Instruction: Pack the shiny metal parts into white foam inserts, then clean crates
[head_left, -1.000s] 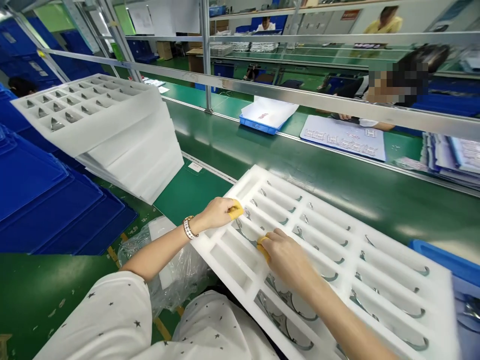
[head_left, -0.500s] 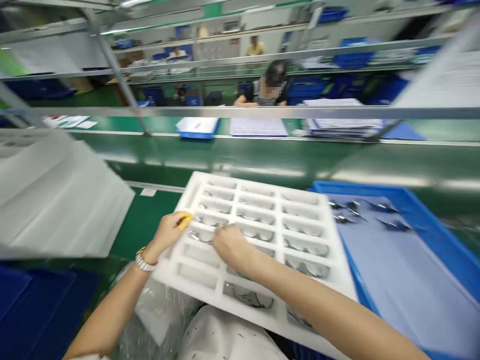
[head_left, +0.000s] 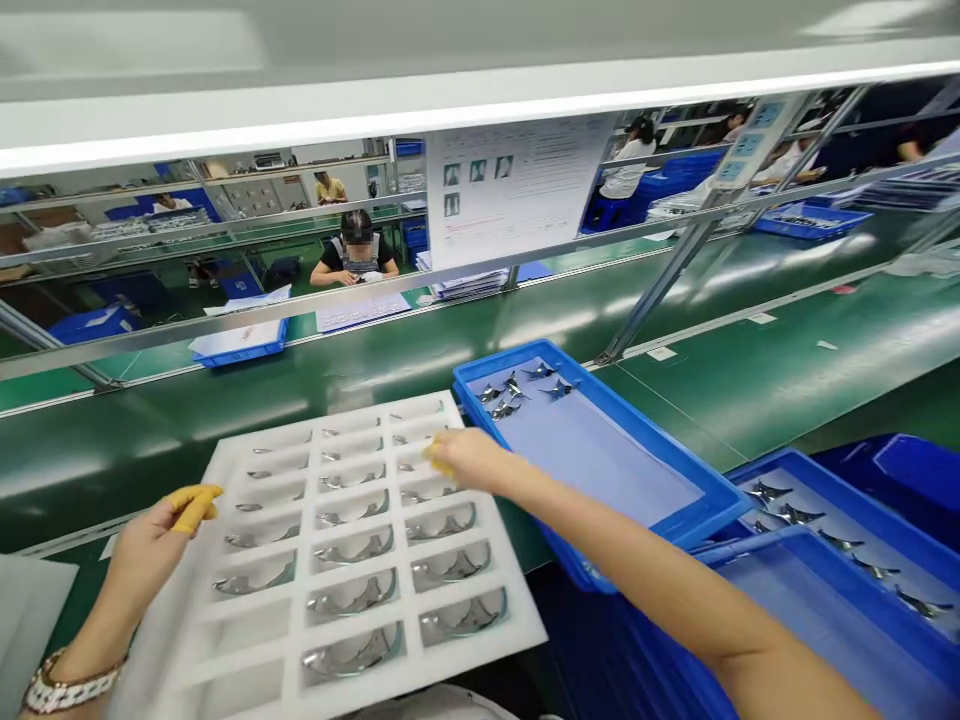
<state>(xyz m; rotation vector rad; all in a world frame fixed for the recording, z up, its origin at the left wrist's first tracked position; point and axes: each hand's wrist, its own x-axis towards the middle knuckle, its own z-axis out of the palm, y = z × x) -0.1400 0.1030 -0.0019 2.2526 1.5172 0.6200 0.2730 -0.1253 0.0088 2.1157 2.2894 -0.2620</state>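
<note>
The right hand's (head_left: 480, 460) yellow-covered fingertips (head_left: 437, 453) curl over the right-hand column of the white foam tray (head_left: 519, 600); whether they pinch anything I cannot tell. The left hand (head_left: 146, 555) bends its fingers at the tray's left edge, grip unclear. Curved pieces (head_left: 463, 614) lie within the tray, some just wearer-side of the right, nearer hand, long axes crosswise, glossy and silvery.
</note>
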